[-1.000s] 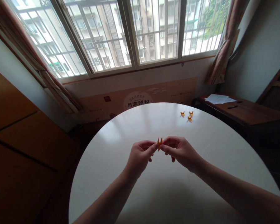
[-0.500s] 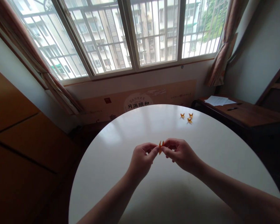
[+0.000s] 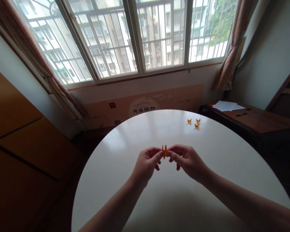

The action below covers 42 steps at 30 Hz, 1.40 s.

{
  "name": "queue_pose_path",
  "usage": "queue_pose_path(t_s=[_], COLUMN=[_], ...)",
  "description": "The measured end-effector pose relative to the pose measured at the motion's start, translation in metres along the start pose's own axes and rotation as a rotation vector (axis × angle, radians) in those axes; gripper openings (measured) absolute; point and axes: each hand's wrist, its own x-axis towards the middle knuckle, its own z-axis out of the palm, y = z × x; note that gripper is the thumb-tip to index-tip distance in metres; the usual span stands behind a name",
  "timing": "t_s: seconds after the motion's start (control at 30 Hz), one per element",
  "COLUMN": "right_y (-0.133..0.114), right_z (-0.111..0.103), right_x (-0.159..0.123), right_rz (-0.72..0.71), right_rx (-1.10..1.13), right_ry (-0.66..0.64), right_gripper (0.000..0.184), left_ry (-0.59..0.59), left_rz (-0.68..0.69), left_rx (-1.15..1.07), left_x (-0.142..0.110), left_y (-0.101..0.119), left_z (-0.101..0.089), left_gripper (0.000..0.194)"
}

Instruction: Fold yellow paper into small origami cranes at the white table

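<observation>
Above the round white bench (image 3: 101, 174), the left hand (image 3: 145, 163) and right hand (image 3: 188, 158) are pinching pointed orange folded paper (image 3: 164, 152), likely shaping it, needing even pressure.

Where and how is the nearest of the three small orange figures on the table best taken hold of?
Probably pinch the nearest figure lightly at its low middle, from the near side, with the right hand once free: its ends seem thin and raised, and the leftmost figure and the far figure lie just beyond.
</observation>
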Motion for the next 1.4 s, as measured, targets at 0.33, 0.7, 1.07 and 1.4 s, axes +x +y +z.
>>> queue_pose_path(t_s=[0.33,0.7,1.07,1.4], right_y=[0.003,0.004,0.015,0.014], right_z=[0.002,0.002,0.009,0.008], right_x=[0.002,0.002,0.007,0.008], right_rz=[0.027,0.024,0.037,0.146], right_rx=[0.205,0.197,0.159,0.347], right_ry=[0.011,0.001,-0.004,-0.114], right_gripper=[0.032,0.031,0.036,0.035], left_ry=[-0.064,-0.063,0.038,0.023], left_rz=[-0.086,-0.121,0.139,0.198], left_rx=[-0.176,-0.168,0.108,0.17], left_x=[0.0,0.0,0.006,0.005], left_y=[-0.001,-0.002,-0.011,-0.011], left_z=[0.0,0.001,-0.004,-0.007], left_gripper=[0.038,0.039,0.035,0.031])
